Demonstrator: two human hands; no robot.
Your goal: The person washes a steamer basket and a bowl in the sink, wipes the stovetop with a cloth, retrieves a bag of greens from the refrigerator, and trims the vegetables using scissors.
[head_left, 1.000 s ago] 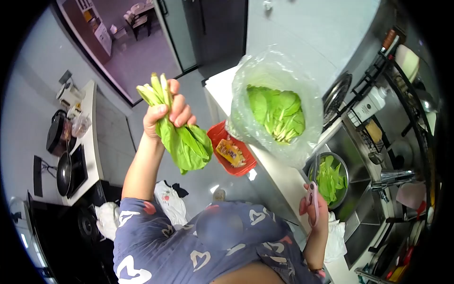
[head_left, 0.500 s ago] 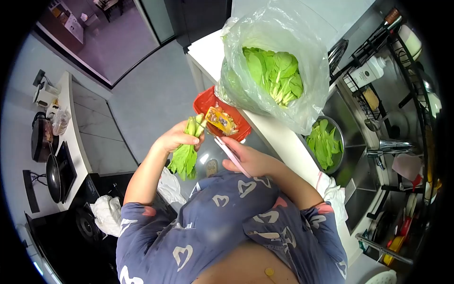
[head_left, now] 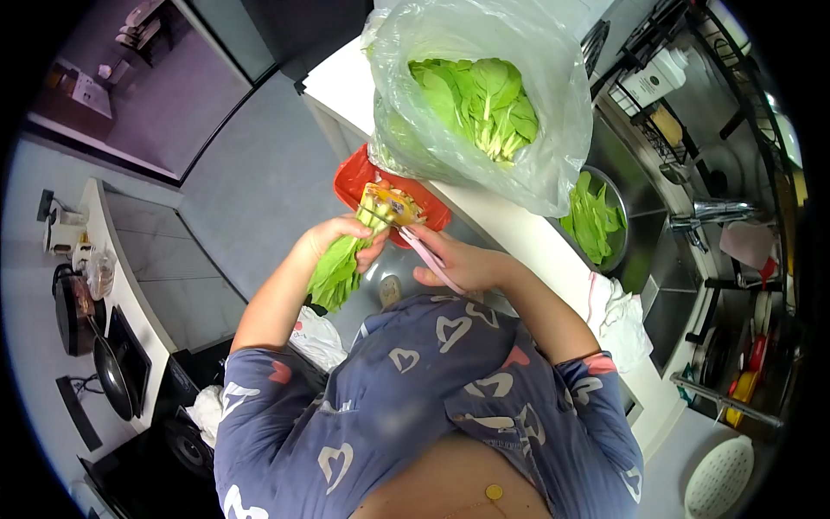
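Observation:
My left hand (head_left: 335, 235) is closed round a bunch of leafy greens (head_left: 333, 277), its leaves hanging down toward me and its pale stem ends pointing at the red bin. In my right hand (head_left: 467, 264) is a pair of scissors with pink handles (head_left: 430, 259). Its blades reach across the stem ends; I cannot tell whether they are touching them. Just beyond both hands, the red bin (head_left: 350, 180) holds a yellow packet (head_left: 393, 204) and scraps.
On the white counter stands a clear plastic bag (head_left: 393, 91) with more greens (head_left: 475, 95) inside. A metal bowl (head_left: 619, 208) of loose leaves sits in the sink (head_left: 635, 160). A cloth (head_left: 618, 316) lies at the counter edge. Across the room are a stove and a pan (head_left: 115, 376).
My hands have come closer together, and the scissor blades now cross the stem ends. The stems now lie more over the bin. The camera view has shifted slightly.

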